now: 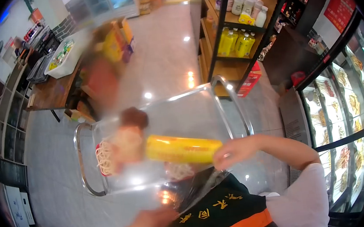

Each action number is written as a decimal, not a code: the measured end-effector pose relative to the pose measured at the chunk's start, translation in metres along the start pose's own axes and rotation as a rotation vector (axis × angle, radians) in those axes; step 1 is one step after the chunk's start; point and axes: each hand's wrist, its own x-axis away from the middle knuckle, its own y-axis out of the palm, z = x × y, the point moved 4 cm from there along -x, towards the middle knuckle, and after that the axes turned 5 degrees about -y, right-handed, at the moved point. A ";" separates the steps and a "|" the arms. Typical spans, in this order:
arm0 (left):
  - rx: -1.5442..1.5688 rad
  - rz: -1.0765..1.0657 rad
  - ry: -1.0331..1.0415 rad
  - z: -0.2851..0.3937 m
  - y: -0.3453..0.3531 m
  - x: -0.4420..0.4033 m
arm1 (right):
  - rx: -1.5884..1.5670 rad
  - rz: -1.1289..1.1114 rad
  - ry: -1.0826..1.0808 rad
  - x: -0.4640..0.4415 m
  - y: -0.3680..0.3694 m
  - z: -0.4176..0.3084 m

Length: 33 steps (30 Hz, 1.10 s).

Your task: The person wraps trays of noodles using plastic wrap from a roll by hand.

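Observation:
My right hand (234, 152) grips the right end of a yellow roll of cling film (183, 148), held nearly level over a glass-topped metal cart (176, 96). A clear, crinkled sheet of film (196, 188) runs below the roll toward my left hand (159, 216). That hand is blurred near my apron, its fingers closed at the film's edge. Thick pale noodles (105, 158) lie at the cart's left side. Beside them are a blurred pale food item (127, 145) and a dark brown one (134, 118). Another pale portion (178, 170) shows partly under the roll.
A shelf rack (248, 24) with bottles stands beyond the cart. On the right is a lit display fridge (339, 111) full of food. A wooden table (55, 93) bears a white bin (61, 66) at left, near blurred cardboard boxes (114, 43). A person (27, 51) is far left.

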 end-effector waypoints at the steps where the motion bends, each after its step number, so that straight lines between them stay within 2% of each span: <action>1: -0.007 -0.040 -0.024 -0.002 0.000 0.002 | 0.071 0.200 0.040 -0.009 -0.011 0.027; 3: -0.011 -0.077 -0.060 -0.006 0.003 0.008 | 0.313 0.492 0.293 -0.023 -0.025 0.129; 5: 0.004 -0.084 -0.071 -0.011 0.006 0.014 | 0.661 0.864 0.335 -0.017 -0.015 0.200; 6: 0.009 -0.076 -0.081 -0.004 0.002 0.013 | 0.661 0.853 0.326 -0.021 0.002 0.215; 8: 0.164 -0.148 -0.304 0.011 -0.005 0.012 | -0.542 0.966 0.751 -0.018 0.046 0.262; 9: 0.173 -0.137 -0.319 0.011 -0.003 0.014 | -0.538 0.945 0.750 -0.021 0.053 0.257; 11: 0.034 0.026 -0.245 0.016 -0.004 0.017 | -1.054 1.086 0.636 -0.023 0.074 0.248; 12: 0.044 0.034 -0.256 0.016 -0.006 0.014 | -1.050 1.070 0.643 -0.026 0.080 0.255; 14: -0.198 0.296 0.174 0.036 -0.022 0.008 | -1.129 1.223 0.593 -0.029 0.092 0.275; 15: -0.202 0.343 0.217 0.039 -0.021 0.008 | -1.136 1.227 0.596 -0.031 0.095 0.257; 17: -0.198 0.344 0.208 0.050 -0.031 0.015 | -1.028 1.394 0.309 -0.032 0.078 0.216; 19: -0.194 0.354 0.187 0.070 -0.040 0.026 | -0.997 1.370 0.292 -0.029 0.064 0.196; 21: -0.294 0.186 0.106 0.089 -0.044 0.036 | -0.983 1.358 0.263 -0.026 0.060 0.177; 22: -0.303 0.183 0.114 0.096 -0.048 0.039 | -0.947 1.318 0.228 -0.023 0.056 0.165; 24: -0.205 0.233 0.309 0.115 -0.053 0.049 | -0.911 1.284 0.202 -0.015 0.060 0.152; 25: -0.203 0.233 0.312 0.117 -0.052 0.050 | -0.836 1.249 0.154 -0.014 0.061 0.147; 27: -0.275 0.222 0.533 0.130 -0.046 0.058 | -0.764 1.206 0.115 -0.016 0.063 0.134; 28: -0.286 0.192 0.573 0.136 -0.046 0.062 | -0.762 1.104 0.145 -0.022 0.063 0.127; 29: -0.278 0.165 0.555 0.140 -0.047 0.064 | -0.760 1.004 0.171 -0.027 0.065 0.122; 31: -0.293 0.136 0.544 0.146 -0.050 0.065 | -0.758 0.995 0.219 -0.038 0.083 0.140; 33: -0.236 -0.028 0.403 0.141 -0.046 0.059 | -0.837 0.970 0.319 -0.044 0.096 0.148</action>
